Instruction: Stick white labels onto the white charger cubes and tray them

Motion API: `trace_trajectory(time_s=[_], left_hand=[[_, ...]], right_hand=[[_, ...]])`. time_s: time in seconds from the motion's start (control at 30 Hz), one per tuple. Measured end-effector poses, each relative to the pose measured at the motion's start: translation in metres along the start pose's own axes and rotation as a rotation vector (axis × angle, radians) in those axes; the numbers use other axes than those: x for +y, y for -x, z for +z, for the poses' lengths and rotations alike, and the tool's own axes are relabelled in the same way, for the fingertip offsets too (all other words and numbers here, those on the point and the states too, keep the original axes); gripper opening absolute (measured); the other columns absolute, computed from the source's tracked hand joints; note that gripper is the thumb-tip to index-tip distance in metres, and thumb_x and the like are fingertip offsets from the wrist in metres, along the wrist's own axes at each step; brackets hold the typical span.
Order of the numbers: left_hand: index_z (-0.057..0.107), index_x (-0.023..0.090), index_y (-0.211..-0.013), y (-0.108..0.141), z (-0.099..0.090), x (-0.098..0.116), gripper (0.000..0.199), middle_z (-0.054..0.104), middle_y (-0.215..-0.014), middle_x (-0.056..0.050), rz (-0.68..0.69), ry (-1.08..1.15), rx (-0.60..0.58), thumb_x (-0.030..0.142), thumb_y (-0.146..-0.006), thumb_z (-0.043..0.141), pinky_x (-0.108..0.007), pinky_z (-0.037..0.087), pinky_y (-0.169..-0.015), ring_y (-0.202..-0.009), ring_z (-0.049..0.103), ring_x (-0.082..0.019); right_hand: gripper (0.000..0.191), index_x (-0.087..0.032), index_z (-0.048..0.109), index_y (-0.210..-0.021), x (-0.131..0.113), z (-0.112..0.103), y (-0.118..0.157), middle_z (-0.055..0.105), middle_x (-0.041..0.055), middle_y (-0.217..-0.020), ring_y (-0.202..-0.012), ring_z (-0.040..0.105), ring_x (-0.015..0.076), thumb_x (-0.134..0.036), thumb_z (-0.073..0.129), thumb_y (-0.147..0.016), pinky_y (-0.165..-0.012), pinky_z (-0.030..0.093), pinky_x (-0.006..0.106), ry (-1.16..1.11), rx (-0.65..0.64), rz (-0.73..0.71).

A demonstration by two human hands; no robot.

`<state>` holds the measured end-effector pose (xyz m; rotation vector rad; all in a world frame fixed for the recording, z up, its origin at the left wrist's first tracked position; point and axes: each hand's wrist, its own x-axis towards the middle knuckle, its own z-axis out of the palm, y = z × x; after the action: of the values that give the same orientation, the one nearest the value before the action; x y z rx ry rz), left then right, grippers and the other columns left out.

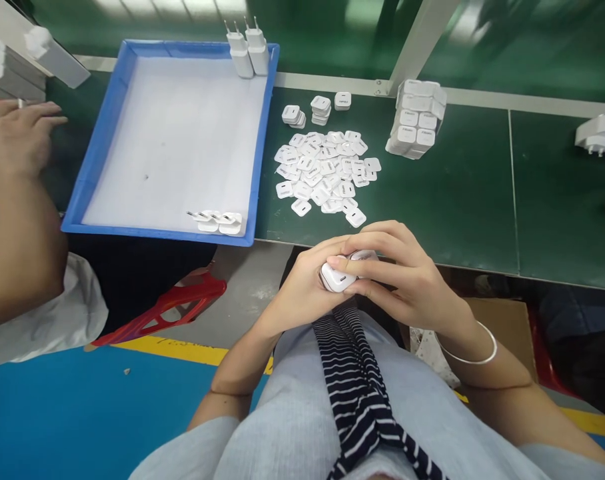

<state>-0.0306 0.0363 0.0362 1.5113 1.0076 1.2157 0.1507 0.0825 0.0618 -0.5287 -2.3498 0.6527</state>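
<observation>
Just off the table's front edge, my left hand [307,277] is closed around a white plug charger [335,279], its end face with a small port slot turned up. My right hand [402,270] reaches over from the right, fingers closed on the same charger; a second white piece shows partly between the hands, mostly hidden by fingers. Ahead lies a loose pile of small white square caps [327,170], each with a slot. Short stacks of these caps [321,110] stand behind the pile.
A blue tray [257,153] lined with white holds chargers with two pins [247,50] at its far right corner and more chargers [220,222] near its front. White chargers [416,120] are stacked to the right. A co-worker's hand [20,137] is at far left, beside a red stool [182,303].
</observation>
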Motion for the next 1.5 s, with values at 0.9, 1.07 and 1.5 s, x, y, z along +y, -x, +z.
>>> trace_trajectory(time_s=[0.9, 1.07, 1.5], left_hand=[[0.069, 0.022, -0.115, 0.001, -0.001, 0.025, 0.031, 0.073, -0.121, -0.006, 0.022, -0.116, -0.052, 0.029, -0.086, 0.077, -0.037, 0.056, -0.098, -0.114, 0.068, -0.024], [0.068, 0.021, -0.104, 0.003, 0.001, 0.030, 0.016, 0.073, -0.111, -0.005, 0.016, -0.137, -0.050, 0.023, -0.088, 0.072, -0.033, 0.059, -0.088, -0.102, 0.070, -0.021], [0.068, 0.022, -0.104, 0.007, 0.005, 0.029, 0.017, 0.071, -0.105, -0.005, -0.001, -0.172, -0.028, 0.023, -0.088, 0.072, -0.032, 0.060, -0.083, -0.097, 0.070, -0.020]], right_hand=[[0.028, -0.025, 0.069, -0.118, -0.013, -0.014, -0.007, 0.057, 0.0074, -0.113, -0.107, 0.055, 0.0245, -0.014, 0.068, -0.093, -0.095, 0.047, 0.043, -0.248, -0.033, 0.097], [0.026, -0.027, 0.069, -0.117, -0.017, -0.021, -0.008, 0.055, 0.0059, -0.110, -0.105, 0.055, 0.0239, -0.017, 0.070, -0.093, -0.099, 0.047, 0.044, -0.330, -0.107, 0.187], [0.024, -0.029, 0.071, -0.116, -0.020, -0.025, -0.008, 0.057, 0.0066, -0.109, -0.105, 0.057, 0.0249, -0.020, 0.070, -0.093, -0.093, 0.050, 0.042, -0.376, -0.146, 0.266]])
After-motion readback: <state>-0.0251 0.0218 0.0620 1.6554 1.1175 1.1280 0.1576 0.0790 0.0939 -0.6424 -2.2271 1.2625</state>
